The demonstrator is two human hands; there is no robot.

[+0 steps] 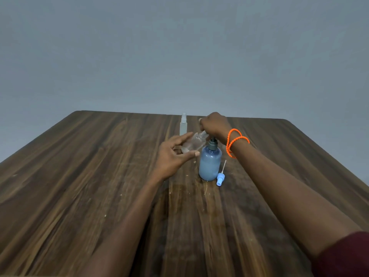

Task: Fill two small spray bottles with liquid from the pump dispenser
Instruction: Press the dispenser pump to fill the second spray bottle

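left hand [171, 154] holds a clear, tilted spray bottle [192, 143]; right hand [214, 124] grips the blue dispenser's [210, 164] pump.

The right hand [214, 124] hides the pump dispenser's [210, 162] head.

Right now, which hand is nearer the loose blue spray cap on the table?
Right. The right hand presses the pump beyond the blue spray cap; the left hand is farther leftward.

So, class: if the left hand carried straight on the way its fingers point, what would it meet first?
Probably the pump dispenser: the left hand, holding the small clear bottle, points right towards it, though depth is unclear.
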